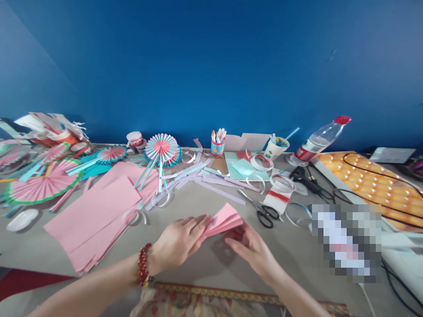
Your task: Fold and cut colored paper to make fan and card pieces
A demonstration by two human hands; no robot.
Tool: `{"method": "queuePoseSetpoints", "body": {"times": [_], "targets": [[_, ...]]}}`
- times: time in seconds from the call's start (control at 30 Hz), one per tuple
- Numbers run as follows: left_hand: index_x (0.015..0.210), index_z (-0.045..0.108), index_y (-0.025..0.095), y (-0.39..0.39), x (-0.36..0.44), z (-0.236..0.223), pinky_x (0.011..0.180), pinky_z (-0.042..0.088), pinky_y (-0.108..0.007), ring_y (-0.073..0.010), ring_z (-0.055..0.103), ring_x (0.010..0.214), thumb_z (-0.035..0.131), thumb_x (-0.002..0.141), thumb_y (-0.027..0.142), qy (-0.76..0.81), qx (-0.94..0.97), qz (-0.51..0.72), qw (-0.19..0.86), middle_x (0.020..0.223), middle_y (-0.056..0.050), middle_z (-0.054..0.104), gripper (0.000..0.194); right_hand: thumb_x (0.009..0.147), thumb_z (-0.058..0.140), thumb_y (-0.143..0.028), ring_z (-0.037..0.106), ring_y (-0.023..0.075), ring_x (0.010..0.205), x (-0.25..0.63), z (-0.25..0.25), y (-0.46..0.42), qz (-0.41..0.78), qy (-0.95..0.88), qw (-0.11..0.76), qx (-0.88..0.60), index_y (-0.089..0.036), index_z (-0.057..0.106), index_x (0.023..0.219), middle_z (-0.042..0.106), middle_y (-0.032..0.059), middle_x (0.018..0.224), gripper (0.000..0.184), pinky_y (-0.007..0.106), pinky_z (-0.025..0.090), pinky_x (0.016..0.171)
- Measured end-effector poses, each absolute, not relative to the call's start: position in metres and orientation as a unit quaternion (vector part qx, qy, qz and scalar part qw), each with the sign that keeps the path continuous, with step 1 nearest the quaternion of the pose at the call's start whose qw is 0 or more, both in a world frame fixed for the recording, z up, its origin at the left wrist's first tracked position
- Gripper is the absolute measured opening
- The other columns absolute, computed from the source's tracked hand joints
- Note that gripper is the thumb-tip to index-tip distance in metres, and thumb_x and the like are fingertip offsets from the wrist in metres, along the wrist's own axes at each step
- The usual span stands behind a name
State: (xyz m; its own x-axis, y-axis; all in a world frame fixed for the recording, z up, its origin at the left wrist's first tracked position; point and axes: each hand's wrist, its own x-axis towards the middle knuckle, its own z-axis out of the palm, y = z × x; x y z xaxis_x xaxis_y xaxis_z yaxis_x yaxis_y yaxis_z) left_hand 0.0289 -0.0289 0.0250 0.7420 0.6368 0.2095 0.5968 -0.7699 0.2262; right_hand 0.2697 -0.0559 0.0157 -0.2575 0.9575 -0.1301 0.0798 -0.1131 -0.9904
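A small piece of folded pink paper [226, 220], its layers slightly fanned at the top, is up in front of me above the grey table. My left hand [180, 242], with red beads at the wrist, pinches its left end between fingers and thumb. At the right end, the curled fingers of my right hand [249, 248] hold the paper's lower edge from behind, partly hidden. Black-handled scissors [264, 213] lie a little beyond my right hand. To my left is a stack of flat pink sheets [95, 215].
Pleated paper fans [161, 149] and lilac strips [218, 187] lie toward the back. A pen cup [217, 146] and a tilted-looking bottle [312, 147] stand near the blue wall. On the right are a black glue gun [306, 179], cables and white tape rings [261, 162]. A white mouse [23, 219] sits far left.
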Motion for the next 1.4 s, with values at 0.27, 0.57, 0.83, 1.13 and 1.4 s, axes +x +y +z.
{"method": "queuePoseSetpoints", "body": {"times": [0.27, 0.57, 0.83, 1.13, 1.4], "targets": [[0.145, 0.038, 0.022, -0.02, 0.02, 0.008, 0.089, 0.051, -0.039, -0.0242, 0.059, 0.107, 0.045, 0.098, 0.023, 0.301, 0.95, 0.087, -0.016, 0.14, -0.011, 0.052, 0.047, 0.082, 0.064, -0.058, 0.066, 0.0185, 0.07, 0.275, 0.027, -0.046, 0.663, -0.411, 0.378, -0.498, -0.019, 0.061, 0.096, 0.067, 0.004, 0.086, 0.041, 0.027, 0.053, 0.054], [0.153, 0.016, 0.024, -0.021, 0.012, 0.018, 0.105, 0.043, -0.042, -0.0276, 0.046, 0.13, 0.052, 0.094, 0.045, 0.386, 0.866, 0.25, 0.197, 0.15, -0.014, 0.04, 0.072, 0.074, 0.076, -0.051, 0.068, 0.0184, 0.072, 0.27, 0.026, -0.04, 0.623, -0.433, 0.421, -0.497, -0.018, 0.064, 0.089, 0.07, 0.0039, 0.081, 0.039, 0.031, 0.058, 0.067], [0.145, 0.034, 0.016, -0.012, 0.009, 0.033, 0.06, 0.052, -0.025, -0.0167, 0.066, 0.066, 0.066, 0.086, 0.041, 0.437, 0.633, 0.255, 0.585, 0.079, -0.005, 0.072, 0.072, 0.083, 0.066, -0.051, 0.071, 0.0211, 0.079, 0.272, 0.037, -0.032, 0.627, -0.466, 0.419, -0.462, -0.019, 0.063, 0.106, 0.073, 0.0072, 0.086, 0.04, 0.035, 0.059, 0.074], [0.146, 0.03, 0.012, -0.006, 0.01, 0.054, 0.055, 0.051, -0.024, -0.015, 0.065, 0.059, 0.068, 0.085, 0.038, 0.431, 0.576, 0.268, 0.642, 0.072, -0.004, 0.072, 0.076, 0.08, 0.069, -0.05, 0.073, 0.0255, 0.076, 0.281, 0.046, -0.02, 0.637, -0.47, 0.401, -0.461, -0.019, 0.055, 0.124, 0.073, 0.0068, 0.083, 0.055, 0.037, 0.06, 0.066], [0.138, 0.042, 0.008, -0.002, 0.009, 0.055, 0.061, 0.05, -0.026, -0.0191, 0.069, 0.069, 0.061, 0.089, 0.042, 0.444, 0.573, 0.246, 0.644, 0.073, -0.007, 0.072, 0.062, 0.082, 0.067, -0.048, 0.07, 0.0216, 0.068, 0.286, 0.038, -0.019, 0.611, -0.495, 0.395, -0.476, -0.017, 0.053, 0.124, 0.072, 0.0049, 0.076, 0.054, 0.034, 0.058, 0.062]]}}
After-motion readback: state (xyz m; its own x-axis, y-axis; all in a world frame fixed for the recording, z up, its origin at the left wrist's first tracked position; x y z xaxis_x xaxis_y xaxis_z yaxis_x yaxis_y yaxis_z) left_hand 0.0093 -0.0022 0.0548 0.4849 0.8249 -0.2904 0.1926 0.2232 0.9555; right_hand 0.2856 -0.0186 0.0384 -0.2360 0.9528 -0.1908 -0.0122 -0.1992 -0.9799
